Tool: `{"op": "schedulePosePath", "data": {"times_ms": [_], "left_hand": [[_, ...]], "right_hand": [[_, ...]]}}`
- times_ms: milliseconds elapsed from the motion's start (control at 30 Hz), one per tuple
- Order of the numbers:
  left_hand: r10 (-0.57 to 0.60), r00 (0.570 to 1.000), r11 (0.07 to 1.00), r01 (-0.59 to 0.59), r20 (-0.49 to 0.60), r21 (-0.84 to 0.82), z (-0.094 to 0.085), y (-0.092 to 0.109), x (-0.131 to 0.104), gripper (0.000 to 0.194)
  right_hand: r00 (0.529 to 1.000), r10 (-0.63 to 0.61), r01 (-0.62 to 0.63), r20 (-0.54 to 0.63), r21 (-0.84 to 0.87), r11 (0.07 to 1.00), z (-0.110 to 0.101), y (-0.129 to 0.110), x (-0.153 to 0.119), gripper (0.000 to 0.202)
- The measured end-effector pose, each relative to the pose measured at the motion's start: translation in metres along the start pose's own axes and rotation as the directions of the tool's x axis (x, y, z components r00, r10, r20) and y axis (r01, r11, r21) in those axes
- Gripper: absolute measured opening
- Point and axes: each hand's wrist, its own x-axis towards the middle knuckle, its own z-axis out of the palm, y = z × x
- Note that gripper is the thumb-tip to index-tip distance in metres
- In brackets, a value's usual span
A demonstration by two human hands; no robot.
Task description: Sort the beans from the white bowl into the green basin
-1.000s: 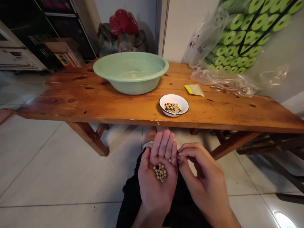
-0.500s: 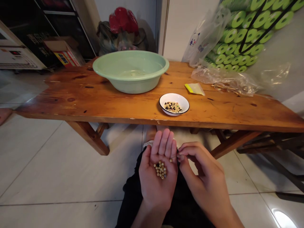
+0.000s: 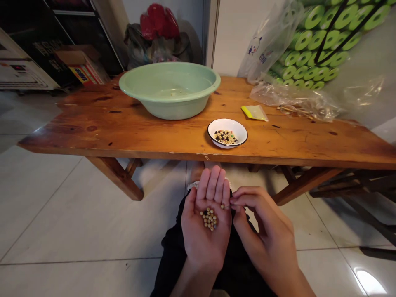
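Observation:
My left hand lies palm up above the lap, fingers stretched out, with several small tan wooden beads loose in the palm. One darker bead is among them. A single bead sits apart, near the base of the little finger. Beside it, my right hand is closed in a pinch. From its fingertips a thin needle-like strand reaches to that single bead; whether it passes through the hole I cannot tell. The rest of the strand is hidden by the fingers.
On the wooden bench stand a white bowl of mixed beads and a large green basin. A small packet and clear plastic wrap lie to the right. Green rolls are stacked behind.
The single bead has shifted slightly upward at the edge of the left palm, and the thin strand beside it shows more clearly. Both hands stay almost in place; the view has tilted slightly.

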Motion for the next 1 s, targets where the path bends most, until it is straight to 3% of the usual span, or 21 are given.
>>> {"op": "schedulePosePath", "data": {"times_ms": [267, 500, 767, 1000], "left_hand": [[-0.006, 1.0, 1.0, 0.006, -0.008, 0.004, 0.002, 0.0, -0.001, 0.048], [0.075, 0.996, 0.997, -0.076, 0.051, 0.026, 0.001, -0.003, 0.0, 0.053], [0.13, 0.984, 0.989, -0.138, 0.125, 0.058, -0.004, -0.007, 0.001, 0.05], [0.086, 0.995, 0.994, -0.089, 0.06, 0.057, 0.0, -0.007, 0.001, 0.049]], "right_hand": [[0.994, -0.095, 0.104, 0.057, -0.191, 0.976, -0.003, 0.004, -0.006, 0.016], [0.985, -0.11, 0.15, 0.133, -0.353, 0.924, -0.007, 0.01, -0.017, 0.014], [0.987, -0.055, 0.078, 0.154, -0.152, 0.985, -0.006, 0.013, -0.016, 0.017], [0.991, 0.069, -0.08, 0.114, 0.094, 0.992, -0.002, 0.024, -0.018, 0.028]]}}
